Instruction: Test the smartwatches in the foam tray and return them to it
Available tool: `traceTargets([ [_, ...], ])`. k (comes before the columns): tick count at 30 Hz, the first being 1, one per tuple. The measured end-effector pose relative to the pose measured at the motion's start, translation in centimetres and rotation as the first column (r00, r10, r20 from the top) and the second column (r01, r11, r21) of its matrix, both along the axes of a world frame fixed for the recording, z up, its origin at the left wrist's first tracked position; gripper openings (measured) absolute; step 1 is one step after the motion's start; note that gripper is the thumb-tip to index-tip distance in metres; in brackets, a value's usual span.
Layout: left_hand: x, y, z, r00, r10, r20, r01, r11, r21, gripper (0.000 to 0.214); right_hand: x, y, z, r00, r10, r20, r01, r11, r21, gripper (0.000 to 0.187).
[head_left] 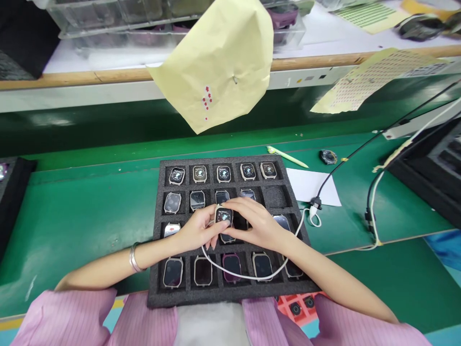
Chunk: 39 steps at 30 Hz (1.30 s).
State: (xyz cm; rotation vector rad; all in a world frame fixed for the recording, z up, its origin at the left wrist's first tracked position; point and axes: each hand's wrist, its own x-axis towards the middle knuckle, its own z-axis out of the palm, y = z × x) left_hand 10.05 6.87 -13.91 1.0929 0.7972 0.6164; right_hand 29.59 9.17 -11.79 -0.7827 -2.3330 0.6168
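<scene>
A smartwatch body (224, 216) with a lit screen is held between my two hands, above a black foam tray (201, 300). My left hand (200, 228) grips it from the left side, fingers curled beneath. My right hand (257, 223) pinches its right side, with the thumb at the lower edge of the screen. From under the watch a white cable (248, 277) loops over the tray and up to a black plug (315, 202) on the right. Around my hands, strapless watch bodies sit in the tray's compartments; the top-row ones show lit faces. My hands hide some middle compartments.
Beyond the tray lie a light green pen (288, 157), a white paper (313, 186) and a small round watch part (328, 156). Yellow sheets (223, 62) hang from the shelf edge. A dark foam tray (432, 168) stands at right, another (16, 197) at left.
</scene>
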Motion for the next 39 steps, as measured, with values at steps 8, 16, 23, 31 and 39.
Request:
traceTargets([
  [8,0.0,0.0,-0.2,0.997,-0.019,-0.073,0.022,0.999,0.043,0.034,0.5,0.1,-0.2,0.999,0.008,0.048,-0.011,0.999,0.05,0.037],
  [16,0.2,0.5,-0.3,0.989,-0.086,-0.117,0.091,0.995,0.035,0.037,0.5,-0.2,-0.5,0.996,-0.031,0.079,0.029,0.999,0.027,0.033],
  [23,0.4,0.5,0.0,0.984,-0.095,-0.151,0.101,0.994,0.031,0.042,0.9,-0.1,-0.7,0.995,-0.023,0.102,0.023,1.0,0.004,0.036],
  [31,0.5,0.0,0.0,0.991,-0.046,-0.127,0.067,0.984,0.164,0.041,1.1,-0.1,1.1,0.997,-0.02,0.075,0.018,0.999,0.029,0.032],
  [39,-1.6,-1.3,1.4,0.996,-0.083,0.029,0.082,0.995,0.048,0.036,11.4,3.0,1.8,0.95,-0.213,0.23,0.217,0.976,0.007,0.03],
])
